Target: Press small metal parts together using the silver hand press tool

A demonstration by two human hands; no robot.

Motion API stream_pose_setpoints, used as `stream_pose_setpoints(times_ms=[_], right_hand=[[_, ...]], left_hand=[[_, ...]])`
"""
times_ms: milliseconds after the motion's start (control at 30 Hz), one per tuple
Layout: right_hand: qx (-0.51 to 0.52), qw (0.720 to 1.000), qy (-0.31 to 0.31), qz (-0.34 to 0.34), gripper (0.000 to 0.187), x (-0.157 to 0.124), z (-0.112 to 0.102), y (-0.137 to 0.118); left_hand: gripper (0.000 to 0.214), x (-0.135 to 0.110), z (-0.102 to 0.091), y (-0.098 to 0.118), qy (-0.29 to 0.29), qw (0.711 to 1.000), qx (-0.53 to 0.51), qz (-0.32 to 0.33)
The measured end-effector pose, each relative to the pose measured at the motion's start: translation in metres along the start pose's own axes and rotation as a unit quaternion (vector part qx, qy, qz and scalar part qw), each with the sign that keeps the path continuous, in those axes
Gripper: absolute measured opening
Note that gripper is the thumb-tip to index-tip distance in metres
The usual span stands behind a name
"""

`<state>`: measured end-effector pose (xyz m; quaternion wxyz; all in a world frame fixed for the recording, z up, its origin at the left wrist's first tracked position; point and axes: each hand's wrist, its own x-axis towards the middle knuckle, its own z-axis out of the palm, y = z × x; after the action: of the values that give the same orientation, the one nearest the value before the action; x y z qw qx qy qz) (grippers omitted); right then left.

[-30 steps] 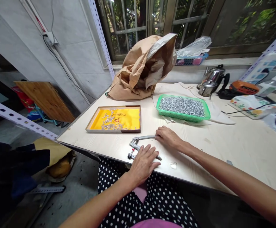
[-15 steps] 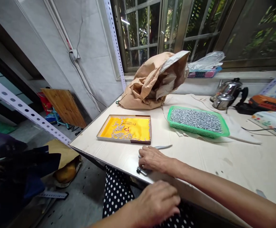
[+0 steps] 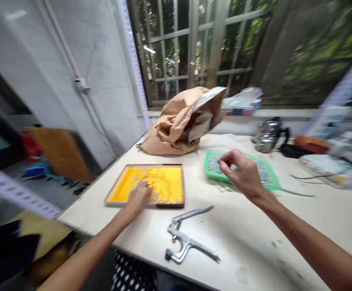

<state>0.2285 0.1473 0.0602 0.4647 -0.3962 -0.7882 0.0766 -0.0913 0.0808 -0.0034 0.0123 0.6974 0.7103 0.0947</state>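
Note:
My left hand (image 3: pixel 139 199) reaches into the shallow box with the yellow lining (image 3: pixel 166 184), its fingers down among the small metal pieces there; the blur hides whether they grip anything. My right hand (image 3: pixel 242 173) hovers in front of the green basket (image 3: pixel 273 182) of silver metal pieces, thumb and fingers pinched together; what they pinch, if anything, is too small to make out. A pair of metal hand pliers (image 3: pixel 186 237) lies open on the pale tabletop (image 3: pixel 254 242) between my arms, touched by neither hand.
A crumpled brown paper sack (image 3: pixel 182 121) stands at the back by the window. A steel kettle (image 3: pixel 267 133), an orange tool (image 3: pixel 312 143) and cables lie at the back right. The table's left edge drops to a cluttered floor.
Both hands left the pliers. The left hand went forward into the yellow box, the right hand rose toward the green basket. The view tilted up and is blurred.

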Motion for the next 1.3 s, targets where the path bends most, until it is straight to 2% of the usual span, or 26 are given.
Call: stream_pose_setpoints(times_ms=[33, 67, 133, 200, 267, 367, 433, 500, 533, 600, 667, 767, 833, 967, 1100, 1300], right_hand=[[-0.039, 0.999, 0.023, 0.020, 0.004, 0.012, -0.015, 0.014], [-0.076, 0.996, 0.016, 0.038, 0.004, 0.021, -0.029, 0.028], [-0.154, 0.984, -0.055, 0.072, 0.006, 0.027, -0.049, 0.047], [-0.226, 0.962, -0.112, 0.100, 0.009, 0.017, -0.054, 0.051], [-0.239, 0.953, -0.167, 0.088, 0.013, -0.009, -0.046, 0.037], [-0.155, 0.941, -0.299, 0.043, 0.013, -0.064, -0.022, -0.003], [-0.112, 0.921, -0.372, 0.022, 0.020, -0.101, -0.008, -0.028], [-0.097, 0.906, -0.411, 0.018, 0.027, -0.129, 0.002, -0.044], [-0.100, 0.902, -0.420, 0.025, 0.026, -0.139, 0.006, -0.048], [-0.113, 0.897, -0.425, 0.040, 0.019, -0.151, 0.015, -0.048], [-0.124, 0.893, -0.430, 0.045, 0.013, -0.155, 0.023, -0.044], [-0.118, 0.894, -0.432, 0.024, 0.013, -0.153, 0.029, -0.040], [-0.113, 0.897, -0.427, 0.012, 0.014, -0.150, 0.028, -0.040], [-0.110, 0.899, -0.424, 0.013, 0.014, -0.150, 0.024, -0.041], [-0.098, 0.904, -0.415, 0.017, 0.012, -0.153, 0.026, -0.039], [-0.094, 0.904, -0.416, 0.016, 0.013, -0.152, 0.025, -0.038]], left_hand=[[0.026, 0.007, 0.004, -0.001, -0.016, 1.000, 0.003, -0.006], [0.024, 0.012, 0.009, -0.002, -0.027, 1.000, 0.009, -0.006], [0.023, 0.022, 0.018, -0.007, -0.044, 0.998, 0.031, 0.015], [0.025, 0.031, 0.025, -0.013, -0.041, 0.997, 0.031, 0.051], [0.027, 0.039, 0.027, -0.016, -0.030, 0.997, 0.026, 0.064], [0.028, 0.038, 0.015, -0.009, -0.008, 0.998, -0.007, 0.060], [0.026, 0.026, 0.002, 0.005, 0.009, 0.997, -0.065, 0.034], [0.026, 0.005, -0.010, 0.025, -0.005, 0.988, -0.149, -0.031], [0.030, -0.008, -0.015, 0.035, -0.027, 0.977, -0.203, -0.057], [0.038, -0.033, -0.018, 0.056, -0.108, 0.940, -0.310, -0.090], [0.042, -0.057, -0.016, 0.071, -0.168, 0.905, -0.372, -0.120], [0.043, -0.080, -0.007, 0.081, -0.198, 0.878, -0.406, -0.161], [0.042, -0.087, 0.000, 0.082, -0.207, 0.874, -0.404, -0.176], [0.044, -0.088, 0.008, 0.078, -0.236, 0.888, -0.358, -0.169], [0.042, -0.084, 0.008, 0.077, -0.253, 0.891, -0.329, -0.181], [0.037, -0.077, 0.008, 0.084, -0.286, 0.880, -0.317, -0.206]])
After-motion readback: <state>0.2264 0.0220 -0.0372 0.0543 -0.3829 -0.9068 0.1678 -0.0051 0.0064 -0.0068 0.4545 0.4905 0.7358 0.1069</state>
